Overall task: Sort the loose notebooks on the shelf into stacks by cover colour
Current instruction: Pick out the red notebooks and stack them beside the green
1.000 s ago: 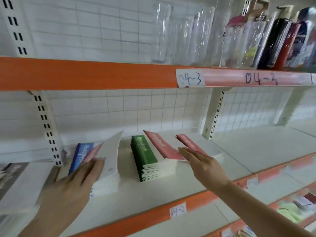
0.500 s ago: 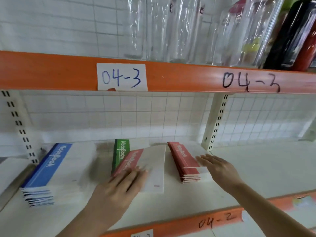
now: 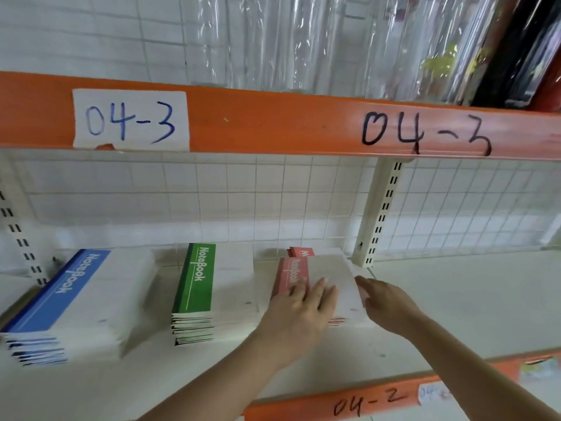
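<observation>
Three stacks of notebooks lie on the white shelf (image 3: 455, 299): a blue stack (image 3: 69, 302) at the left, a green stack (image 3: 197, 290) in the middle, a red stack (image 3: 299, 252) at the right by the upright. A red-spined notebook (image 3: 329, 273) lies on top of the red stack. My left hand (image 3: 300, 311) rests flat on that notebook, fingers straight over its cover. My right hand (image 3: 385, 302) touches the stack's right edge with relaxed fingers. The lower part of the red stack is hidden by my hands.
An orange shelf beam (image 3: 273, 123) marked 04-3 runs overhead, with clear wrapped items above it. A slotted white upright (image 3: 379, 214) stands just behind the red stack. Wire grid backs the shelf. The orange front edge (image 3: 364, 402) reads 04-2.
My left hand carried the red-spined notebook from the blue stack, over the green one, onto the red stack. My right hand stayed at the red stack's right side.
</observation>
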Demonstrator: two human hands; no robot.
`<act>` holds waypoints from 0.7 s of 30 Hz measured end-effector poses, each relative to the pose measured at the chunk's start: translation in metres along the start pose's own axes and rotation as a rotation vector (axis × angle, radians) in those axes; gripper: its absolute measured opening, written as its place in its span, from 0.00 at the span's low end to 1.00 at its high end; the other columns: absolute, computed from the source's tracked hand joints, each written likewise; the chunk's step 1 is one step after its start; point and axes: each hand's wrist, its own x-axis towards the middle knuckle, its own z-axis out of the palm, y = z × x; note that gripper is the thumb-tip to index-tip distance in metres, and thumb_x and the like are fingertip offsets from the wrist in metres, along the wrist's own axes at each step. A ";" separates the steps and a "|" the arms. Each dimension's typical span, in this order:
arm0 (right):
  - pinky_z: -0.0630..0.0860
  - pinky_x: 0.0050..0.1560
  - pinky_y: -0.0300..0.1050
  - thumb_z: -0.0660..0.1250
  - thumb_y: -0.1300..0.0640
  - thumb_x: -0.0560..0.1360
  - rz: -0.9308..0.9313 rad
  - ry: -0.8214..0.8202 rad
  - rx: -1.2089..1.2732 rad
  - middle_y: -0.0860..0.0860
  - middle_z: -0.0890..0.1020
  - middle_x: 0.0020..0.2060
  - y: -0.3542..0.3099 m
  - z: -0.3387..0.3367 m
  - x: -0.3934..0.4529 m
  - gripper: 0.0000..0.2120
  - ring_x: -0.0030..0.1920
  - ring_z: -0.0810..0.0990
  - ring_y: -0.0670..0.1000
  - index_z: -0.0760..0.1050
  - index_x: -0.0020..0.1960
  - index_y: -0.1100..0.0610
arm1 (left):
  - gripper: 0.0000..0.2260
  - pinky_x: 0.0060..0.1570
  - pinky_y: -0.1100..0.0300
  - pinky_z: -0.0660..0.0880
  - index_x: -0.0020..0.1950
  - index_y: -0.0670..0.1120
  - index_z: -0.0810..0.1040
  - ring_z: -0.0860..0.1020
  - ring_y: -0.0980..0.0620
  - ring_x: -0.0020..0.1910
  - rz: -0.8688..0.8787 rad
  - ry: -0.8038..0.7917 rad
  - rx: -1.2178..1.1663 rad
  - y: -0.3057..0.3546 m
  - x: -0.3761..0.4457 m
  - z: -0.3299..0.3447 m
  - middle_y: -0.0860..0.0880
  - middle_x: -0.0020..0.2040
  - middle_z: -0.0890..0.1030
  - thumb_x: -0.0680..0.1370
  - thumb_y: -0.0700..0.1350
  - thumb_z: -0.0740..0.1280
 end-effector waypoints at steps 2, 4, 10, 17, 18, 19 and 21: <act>0.75 0.48 0.46 0.56 0.63 0.74 0.100 0.064 -0.029 0.48 0.77 0.62 0.004 -0.001 -0.009 0.25 0.57 0.78 0.54 0.66 0.69 0.47 | 0.20 0.31 0.55 0.80 0.60 0.42 0.72 0.84 0.41 0.40 -0.007 -0.162 -0.011 0.009 0.024 0.015 0.43 0.52 0.84 0.68 0.42 0.62; 0.76 0.47 0.45 0.57 0.63 0.75 0.136 0.137 -0.056 0.47 0.76 0.63 0.011 -0.002 -0.019 0.24 0.57 0.78 0.53 0.66 0.69 0.48 | 0.23 0.30 0.56 0.77 0.58 0.43 0.77 0.83 0.41 0.38 -0.001 -0.339 -0.031 0.019 0.046 0.021 0.44 0.49 0.84 0.62 0.43 0.71; 0.67 0.41 0.39 0.58 0.63 0.74 0.179 0.201 -0.054 0.45 0.78 0.61 0.020 -0.005 -0.046 0.24 0.57 0.77 0.49 0.68 0.68 0.47 | 0.15 0.42 0.52 0.64 0.67 0.40 0.69 0.75 0.39 0.56 -0.105 -0.570 -0.062 0.032 0.070 0.042 0.39 0.61 0.75 0.83 0.44 0.56; 0.65 0.42 0.35 0.58 0.61 0.75 0.101 0.205 -0.073 0.43 0.76 0.63 -0.001 -0.003 -0.050 0.24 0.59 0.76 0.45 0.66 0.69 0.45 | 0.19 0.52 0.48 0.68 0.59 0.42 0.76 0.75 0.39 0.54 -0.145 -0.507 -0.231 0.015 0.057 0.031 0.40 0.55 0.78 0.82 0.54 0.55; 0.63 0.42 0.34 0.58 0.61 0.76 0.105 0.183 -0.085 0.42 0.74 0.64 -0.007 -0.005 -0.048 0.24 0.60 0.75 0.45 0.65 0.70 0.45 | 0.16 0.53 0.48 0.69 0.57 0.41 0.77 0.75 0.40 0.53 -0.140 -0.483 -0.239 0.008 0.052 0.023 0.40 0.53 0.78 0.82 0.51 0.57; 0.63 0.42 0.34 0.58 0.60 0.76 0.090 0.190 -0.090 0.41 0.73 0.65 -0.014 -0.005 -0.044 0.25 0.61 0.74 0.45 0.64 0.70 0.44 | 0.15 0.52 0.49 0.69 0.55 0.41 0.78 0.76 0.40 0.52 -0.146 -0.461 -0.236 -0.001 0.044 0.013 0.41 0.52 0.79 0.82 0.50 0.58; 0.65 0.43 0.34 0.60 0.61 0.75 0.041 0.244 -0.065 0.41 0.73 0.65 -0.034 -0.008 -0.040 0.25 0.62 0.74 0.45 0.66 0.70 0.43 | 0.14 0.51 0.49 0.69 0.53 0.40 0.79 0.76 0.41 0.49 -0.173 -0.421 -0.222 -0.019 0.028 -0.011 0.41 0.49 0.80 0.81 0.48 0.58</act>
